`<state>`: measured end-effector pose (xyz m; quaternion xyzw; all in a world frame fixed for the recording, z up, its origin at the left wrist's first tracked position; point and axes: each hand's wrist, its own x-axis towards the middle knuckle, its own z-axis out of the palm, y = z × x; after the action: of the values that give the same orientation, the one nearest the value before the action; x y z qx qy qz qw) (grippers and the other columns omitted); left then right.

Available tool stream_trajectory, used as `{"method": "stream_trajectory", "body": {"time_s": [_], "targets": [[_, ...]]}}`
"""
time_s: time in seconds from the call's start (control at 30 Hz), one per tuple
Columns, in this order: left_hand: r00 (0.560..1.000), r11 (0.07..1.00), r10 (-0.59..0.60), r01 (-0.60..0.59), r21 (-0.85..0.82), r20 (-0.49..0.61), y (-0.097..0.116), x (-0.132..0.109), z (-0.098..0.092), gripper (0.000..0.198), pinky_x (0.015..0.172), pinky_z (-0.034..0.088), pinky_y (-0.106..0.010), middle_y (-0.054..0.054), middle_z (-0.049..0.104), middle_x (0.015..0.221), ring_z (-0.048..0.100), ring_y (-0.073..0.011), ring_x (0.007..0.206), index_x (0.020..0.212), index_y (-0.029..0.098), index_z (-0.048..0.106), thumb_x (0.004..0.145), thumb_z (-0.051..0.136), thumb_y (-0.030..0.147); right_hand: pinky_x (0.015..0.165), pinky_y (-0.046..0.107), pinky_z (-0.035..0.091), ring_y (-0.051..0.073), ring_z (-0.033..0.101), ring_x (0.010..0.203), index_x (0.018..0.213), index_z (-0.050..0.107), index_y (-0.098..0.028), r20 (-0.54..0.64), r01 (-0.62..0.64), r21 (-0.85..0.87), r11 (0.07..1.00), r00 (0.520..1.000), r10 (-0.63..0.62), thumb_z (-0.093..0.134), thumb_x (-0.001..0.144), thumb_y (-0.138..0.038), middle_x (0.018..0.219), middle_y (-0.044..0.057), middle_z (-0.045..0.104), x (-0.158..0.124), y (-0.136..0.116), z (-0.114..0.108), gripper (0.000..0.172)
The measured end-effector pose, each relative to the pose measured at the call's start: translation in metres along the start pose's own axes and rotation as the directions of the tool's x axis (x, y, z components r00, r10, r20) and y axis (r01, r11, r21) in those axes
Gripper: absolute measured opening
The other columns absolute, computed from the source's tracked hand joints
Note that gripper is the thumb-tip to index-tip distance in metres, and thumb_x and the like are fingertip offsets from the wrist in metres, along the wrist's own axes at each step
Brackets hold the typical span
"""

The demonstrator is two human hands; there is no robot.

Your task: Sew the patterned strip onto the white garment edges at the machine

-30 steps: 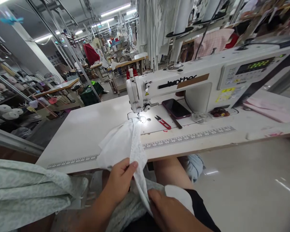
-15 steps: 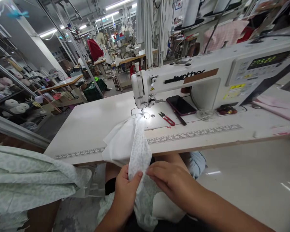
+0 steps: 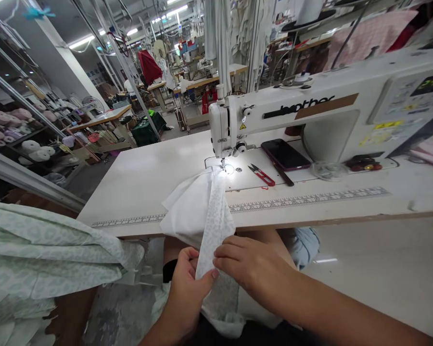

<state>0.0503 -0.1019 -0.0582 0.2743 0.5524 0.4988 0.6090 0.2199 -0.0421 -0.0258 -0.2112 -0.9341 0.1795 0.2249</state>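
A pale leopard-print fabric piece (image 3: 216,221) runs from under the needle of a white sewing machine (image 3: 223,127) down over the table edge to my lap. My left hand (image 3: 191,283) grips its left edge, thumb on top and fingers underneath. On the right edge, slightly higher, my right hand (image 3: 245,264) pinches the same fabric, its fingertips pressed together. A plain white part of the cloth (image 3: 187,206) spreads to the left on the table. The lower end hangs in folds over my lap.
Red thread snips (image 3: 262,176), a dark phone (image 3: 286,154) and a clear round dish (image 3: 329,170) lie right of the needle. A printed ruler (image 3: 310,199) follows the front of the table (image 3: 130,182). More printed fabric (image 3: 50,250) is heaped at the left.
The camera view has shifted, so the machine sits farther right. My right hand has come closer onto the fabric's edge and now pinches it; my left hand keeps its hold slightly lower.
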Motion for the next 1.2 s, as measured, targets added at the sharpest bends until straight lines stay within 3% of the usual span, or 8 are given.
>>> {"method": "stream_trajectory", "body": {"time_s": [0.53, 0.7, 0.8, 0.9, 0.97, 1.03, 1.1, 1.2], "targets": [[0.949, 0.935, -0.211, 0.266, -0.235, 0.234, 0.020, -0.017, 0.004, 0.065, 0.063, 0.045, -0.025, 0.001, 0.064, 0.076, 0.062, -0.0129, 0.063, 0.092, 0.019, 0.048, 0.047, 0.094, 0.026, 0.061, 0.036, 0.035, 0.018, 0.051, 0.078, 0.079, 0.062, -0.018, 0.228, 0.221, -0.226, 0.949, 0.959, -0.169, 0.063, 0.085, -0.018, 0.082, 0.001, 0.064, 0.007, -0.023, -0.029, 0.006], [0.930, 0.968, -0.172, 0.220, -0.118, 0.323, 0.020, -0.015, 0.005, 0.061, 0.061, 0.043, -0.022, 0.001, 0.064, 0.073, 0.060, -0.0120, 0.061, 0.090, 0.019, 0.049, 0.051, 0.093, 0.033, 0.060, 0.035, 0.036, 0.018, 0.051, 0.075, 0.081, 0.059, -0.019, 0.206, 0.212, -0.204, 0.956, 0.964, -0.170, 0.062, 0.086, -0.019, 0.081, 0.001, 0.064, 0.009, -0.023, -0.040, 0.006], [0.872, 0.976, -0.192, 0.218, -0.006, 0.451, 0.019, -0.011, 0.005, 0.061, 0.055, 0.039, -0.020, 0.004, 0.060, 0.064, 0.055, -0.0089, 0.053, 0.093, 0.020, 0.045, 0.056, 0.091, 0.035, 0.064, 0.035, 0.042, 0.020, 0.055, 0.077, 0.084, 0.061, -0.020, 0.184, 0.208, -0.193, 0.959, 0.968, -0.173, 0.056, 0.090, -0.020, 0.083, 0.003, 0.066, -0.004, -0.020, -0.047, 0.007], [0.914, 0.968, -0.090, -0.012, 0.250, 0.396, 0.027, 0.012, 0.007, 0.054, 0.057, 0.043, -0.023, 0.001, 0.064, 0.070, 0.057, -0.0119, 0.057, 0.099, 0.021, 0.045, 0.067, 0.083, 0.042, 0.082, 0.036, 0.048, 0.022, 0.060, 0.091, 0.096, 0.064, -0.021, 0.051, 0.149, -0.185, 0.971, 0.989, -0.142, 0.046, 0.094, -0.018, 0.090, 0.005, 0.070, -0.031, -0.012, -0.041, 0.019], [0.938, 0.793, 0.194, -0.322, 0.517, 0.286, 0.039, 0.042, 0.009, 0.036, 0.075, 0.049, -0.032, -0.006, 0.068, 0.092, 0.065, -0.0196, 0.082, 0.104, 0.021, 0.051, 0.082, 0.067, 0.044, 0.093, 0.035, 0.048, 0.022, 0.062, 0.102, 0.103, 0.064, -0.019, -0.031, 0.102, -0.187, 0.977, 0.993, -0.110, 0.040, 0.096, -0.016, 0.097, 0.006, 0.071, -0.052, -0.004, -0.028, 0.026], [0.854, 0.455, 0.398, -0.500, 0.737, 0.334, 0.055, 0.078, 0.007, 0.033, 0.100, 0.041, -0.044, -0.014, 0.061, 0.126, 0.054, -0.0277, 0.120, 0.114, 0.020, 0.056, 0.090, 0.055, 0.042, 0.096, 0.030, 0.049, 0.019, 0.063, 0.106, 0.104, 0.064, -0.017, -0.097, 0.054, -0.204, 0.977, 0.992, -0.075, 0.036, 0.097, -0.013, 0.101, 0.006, 0.072, -0.072, 0.005, -0.011, 0.030], [0.818, 0.145, 0.354, -0.526, 0.838, 0.453, 0.072, 0.111, -0.001, 0.046, 0.113, 0.022, -0.056, -0.014, 0.042, 0.148, 0.031, -0.0327, 0.141, 0.130, 0.020, 0.052, 0.091, 0.052, 0.043, 0.095, 0.027, 0.051, 0.017, 0.063, 0.109, 0.105, 0.064, -0.018, -0.153, 0.008, -0.227, 0.974, 0.987, -0.043, 0.035, 0.096, -0.010, 0.103, 0.006, 0.073, -0.084, 0.011, 0.007, 0.032], [0.852, -0.153, 0.188, -0.466, 0.871, 0.489, 0.099, 0.144, -0.025, 0.052, 0.111, 0.011, -0.068, -0.010, 0.033, 0.155, 0.022, -0.0350, 0.144, 0.142, 0.027, 0.042, 0.094, 0.045, 0.046, 0.097, 0.027, 0.051, 0.018, 0.064, 0.111, 0.103, 0.064, -0.019, -0.184, -0.044, -0.224, 0.974, 0.983, 0.002, 0.037, 0.095, -0.007, 0.106, 0.004, 0.073, -0.087, 0.015, 0.027, 0.031]]}}
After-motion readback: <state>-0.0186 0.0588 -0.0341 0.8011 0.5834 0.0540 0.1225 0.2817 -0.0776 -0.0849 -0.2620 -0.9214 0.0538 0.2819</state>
